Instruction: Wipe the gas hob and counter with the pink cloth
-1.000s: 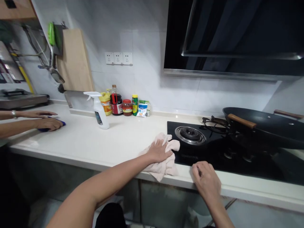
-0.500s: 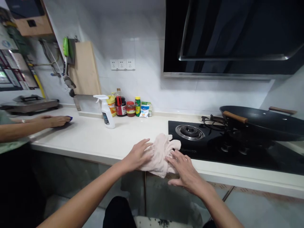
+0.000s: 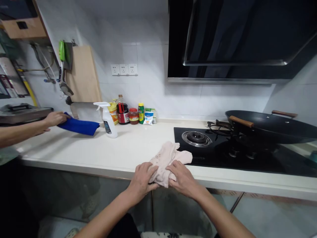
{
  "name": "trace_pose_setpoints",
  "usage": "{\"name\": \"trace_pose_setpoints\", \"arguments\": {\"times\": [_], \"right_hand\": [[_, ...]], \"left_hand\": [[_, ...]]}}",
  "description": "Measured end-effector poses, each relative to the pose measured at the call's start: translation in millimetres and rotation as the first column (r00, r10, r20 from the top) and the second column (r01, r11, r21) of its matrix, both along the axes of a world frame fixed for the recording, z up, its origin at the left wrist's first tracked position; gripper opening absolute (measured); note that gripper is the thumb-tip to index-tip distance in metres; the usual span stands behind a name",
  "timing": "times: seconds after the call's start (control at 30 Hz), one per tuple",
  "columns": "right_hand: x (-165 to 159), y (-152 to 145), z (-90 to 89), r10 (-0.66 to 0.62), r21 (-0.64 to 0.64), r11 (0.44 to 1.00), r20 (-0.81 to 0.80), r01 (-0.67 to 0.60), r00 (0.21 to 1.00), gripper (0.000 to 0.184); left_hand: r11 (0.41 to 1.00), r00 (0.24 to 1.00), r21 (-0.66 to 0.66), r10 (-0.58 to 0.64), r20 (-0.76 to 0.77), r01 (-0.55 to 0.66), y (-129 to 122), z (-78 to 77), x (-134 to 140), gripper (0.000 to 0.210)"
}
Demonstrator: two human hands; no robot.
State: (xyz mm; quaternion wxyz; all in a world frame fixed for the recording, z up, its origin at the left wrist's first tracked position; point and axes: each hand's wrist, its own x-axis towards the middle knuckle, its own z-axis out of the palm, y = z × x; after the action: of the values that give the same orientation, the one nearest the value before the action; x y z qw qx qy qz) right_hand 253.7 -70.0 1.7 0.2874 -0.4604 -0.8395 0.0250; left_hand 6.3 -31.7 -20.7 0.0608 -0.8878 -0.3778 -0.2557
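Observation:
A crumpled pale pink cloth (image 3: pixel 164 162) lies over the front edge of the white counter, and one corner reaches onto the black stove top. My left hand (image 3: pixel 143 178) grips its left side, the thumb below and the fingers on top. On the cloth's right side, my right hand (image 3: pixel 182 177) holds it between thumb and fingers. Some brownish spots show on the fabric. Parts of my fingers are hidden in its folds.
A co-worker's hand (image 3: pixel 57 118) at the left holds a blue cloth (image 3: pixel 79 126). Beyond are a white spray bottle (image 3: pixel 108 122), condiment jars (image 3: pixel 134 116) and a cutting board (image 3: pixel 84 74). A large wok (image 3: pixel 272 127) sits on the stove (image 3: pixel 195 153) under a black range hood (image 3: pixel 230 36).
My hands have closed on the pink cloth and drawn together, bunching it. The co-worker's blue cloth has been lifted and spread out above the counter. The view has shifted slightly.

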Motion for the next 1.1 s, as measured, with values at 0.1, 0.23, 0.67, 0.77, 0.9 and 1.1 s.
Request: {"name": "trace_pose_setpoints", "arguments": {"times": [0.1, 0.23, 0.67, 0.77, 0.9, 1.1], "right_hand": [[26.7, 4.3, 25.2, 0.154, -0.221, 0.960, -0.093, -0.171, 0.984, 0.024], [53.1, 39.2, 49.7, -0.051, -0.114, 0.992, -0.025, 0.048, 0.998, 0.029], [24.1, 133.7, 62.0, -0.122, -0.114, 0.981, 0.273, 0.158, 0.954, 0.018], [22.3, 138.7, 77.3, -0.197, -0.143, 0.963, 0.194, 0.227, 0.961, 0.024], [25.9, 141.7, 95.3, -0.210, -0.200, 0.952, 0.124, 0.232, 0.970, 0.025], [57.9, 132.8, 119.0, -0.233, -0.091, 0.967, 0.047, 0.236, 0.971, 0.017]], "left_hand": [[0.998, 0.999, -0.051, -0.036, -0.016, 0.036, 3.1, 7.6, -7.2, 0.050], [0.989, 0.996, -0.123, -0.083, -0.022, 0.080, 5.7, 12.8, -19.3, 0.049], [0.955, 0.971, -0.277, 0.161, 0.176, -0.108, -3.4, 42.3, 26.2, 0.030], [0.949, 0.966, -0.275, 0.205, 0.158, -0.156, 6.7, 44.8, 51.0, 0.034], [0.921, 0.968, -0.353, 0.217, 0.123, -0.162, 30.4, 52.8, 62.4, 0.025], [0.905, 0.951, -0.375, 0.273, 0.143, -0.203, 72.6, 84.5, 37.0, 0.020]]}}
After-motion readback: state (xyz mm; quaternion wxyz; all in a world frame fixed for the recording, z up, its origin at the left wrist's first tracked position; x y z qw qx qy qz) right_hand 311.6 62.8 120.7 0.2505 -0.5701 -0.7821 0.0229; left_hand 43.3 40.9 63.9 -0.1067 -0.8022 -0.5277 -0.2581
